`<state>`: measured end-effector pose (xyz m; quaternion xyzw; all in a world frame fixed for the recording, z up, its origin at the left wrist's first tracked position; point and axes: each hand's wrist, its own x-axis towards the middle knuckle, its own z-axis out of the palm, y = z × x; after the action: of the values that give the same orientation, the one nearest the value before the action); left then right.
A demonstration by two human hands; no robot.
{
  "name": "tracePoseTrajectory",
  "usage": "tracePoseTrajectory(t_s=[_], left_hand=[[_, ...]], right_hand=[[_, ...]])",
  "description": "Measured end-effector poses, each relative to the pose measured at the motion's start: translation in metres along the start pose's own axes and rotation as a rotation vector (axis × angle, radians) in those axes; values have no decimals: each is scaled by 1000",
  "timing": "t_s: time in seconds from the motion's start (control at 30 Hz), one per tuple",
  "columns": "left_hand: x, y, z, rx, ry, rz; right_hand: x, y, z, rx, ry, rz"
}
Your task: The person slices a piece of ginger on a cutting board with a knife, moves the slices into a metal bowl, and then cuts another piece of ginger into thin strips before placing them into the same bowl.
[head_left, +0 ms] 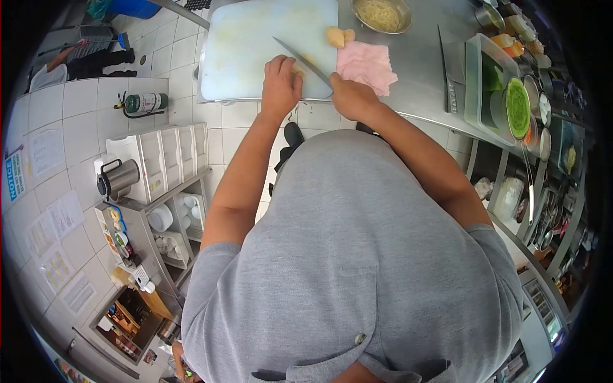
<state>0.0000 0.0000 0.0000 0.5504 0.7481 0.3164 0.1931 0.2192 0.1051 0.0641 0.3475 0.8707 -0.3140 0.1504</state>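
Observation:
My right hand [352, 96] is wrapped around the handle of a knife [301, 59], whose long blade points away to the left over the white cutting board [249, 38]. My left hand [281, 83] lies on the board with curled fingers, holding down a small pale yellow piece of ginger [299, 69] beside the blade. The fingers partly hide that piece. At the board's right edge sits a knob of peeled ginger [336, 37]. A folded pink cloth [366, 66] lies just beyond my right hand. Behind it stands a metal bowl [407, 23] with thin yellow shreds.
On the steel counter [418, 70] to the right lie another knife [450, 96] and a clear plastic tub [472, 80]. A strainer with green contents [518, 108] is beyond it. A fire extinguisher [145, 103] hangs on the left wall. Another person [51, 75] is at far left.

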Motion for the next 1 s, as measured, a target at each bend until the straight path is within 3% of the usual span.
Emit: tracePoseTrajectory(t_s=[0.07,0.17,0.6,0.77,1.0], left_hand=[[-5,7,6,151,90,221],[-18,18,3,335,100,263],[-40,0,5,357,34,194],[-25,7,-5,47,232,142],[-4,5,9,72,341,148]], right_hand=[[-1,7,3,8,37,13],[4,4,7,-1,41,-10],[-6,-3,1,-35,107,-50],[-13,-12,-11,-100,78,-64],[-8,-17,-11,-152,61,-61]])
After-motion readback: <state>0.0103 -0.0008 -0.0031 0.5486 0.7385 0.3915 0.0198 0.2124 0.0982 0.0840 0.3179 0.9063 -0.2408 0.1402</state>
